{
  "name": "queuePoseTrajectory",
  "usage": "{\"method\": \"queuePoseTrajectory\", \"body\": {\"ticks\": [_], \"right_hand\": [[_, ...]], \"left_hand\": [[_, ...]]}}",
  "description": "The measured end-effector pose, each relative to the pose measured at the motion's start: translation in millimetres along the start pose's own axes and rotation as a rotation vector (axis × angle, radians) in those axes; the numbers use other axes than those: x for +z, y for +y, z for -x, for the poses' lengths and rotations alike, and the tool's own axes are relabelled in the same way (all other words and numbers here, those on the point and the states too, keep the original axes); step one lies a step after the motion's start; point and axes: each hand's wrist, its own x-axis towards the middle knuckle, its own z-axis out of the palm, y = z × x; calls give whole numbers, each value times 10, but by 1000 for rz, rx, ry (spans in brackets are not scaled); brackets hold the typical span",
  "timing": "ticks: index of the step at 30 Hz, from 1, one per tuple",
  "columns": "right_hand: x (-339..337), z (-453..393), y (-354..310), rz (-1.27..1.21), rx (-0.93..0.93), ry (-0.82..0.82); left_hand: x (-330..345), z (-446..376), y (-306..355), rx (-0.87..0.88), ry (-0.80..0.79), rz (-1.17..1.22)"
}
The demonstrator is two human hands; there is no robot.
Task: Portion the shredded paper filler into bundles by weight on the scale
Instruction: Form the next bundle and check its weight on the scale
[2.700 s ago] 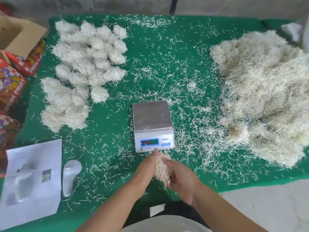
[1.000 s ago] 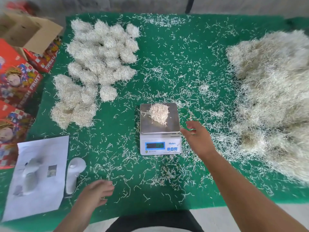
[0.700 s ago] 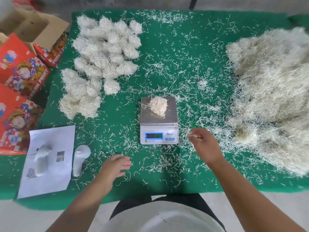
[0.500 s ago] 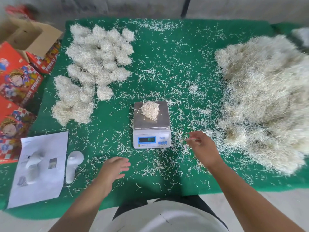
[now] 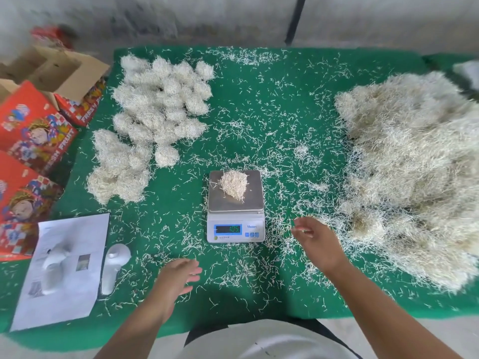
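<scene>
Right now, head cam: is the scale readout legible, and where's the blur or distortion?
Head view: scale display is sharp, digits read 105, no glare. Right hand fingers slightly motion-smeared. Top-left boxes and wall soft. Wide-angle bowing bends the table edges. Lighting flat, shadows faint.

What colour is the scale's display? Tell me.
Blue-framed display with pale digits, on the scale; head view.

Cream shredded paper bundle point(image 5: 234, 184) on a white, silver-topped scale point(image 5: 235, 221) with blue display; green table cover point(image 5: 259, 104); red cartoon-printed boxes point(image 5: 33, 136).
</scene>
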Motion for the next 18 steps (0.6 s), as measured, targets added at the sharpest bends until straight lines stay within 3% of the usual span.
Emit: {"method": "queuePoseTrajectory", "body": {"ticks": [4, 8, 14, 18], "right_hand": [[-21, 92, 125, 99, -3, -25], [-30, 290, 363, 124, 37, -51], [5, 757, 793, 156, 180, -90], [4, 1030, 1024, 72, 305, 42]], "left_hand": [[82, -83, 282, 66, 47, -178], [246, -356, 878, 369, 137, -437], [599, -1026, 1659, 699, 101, -767], [805, -1466, 1786, 806, 90, -1010]]}}
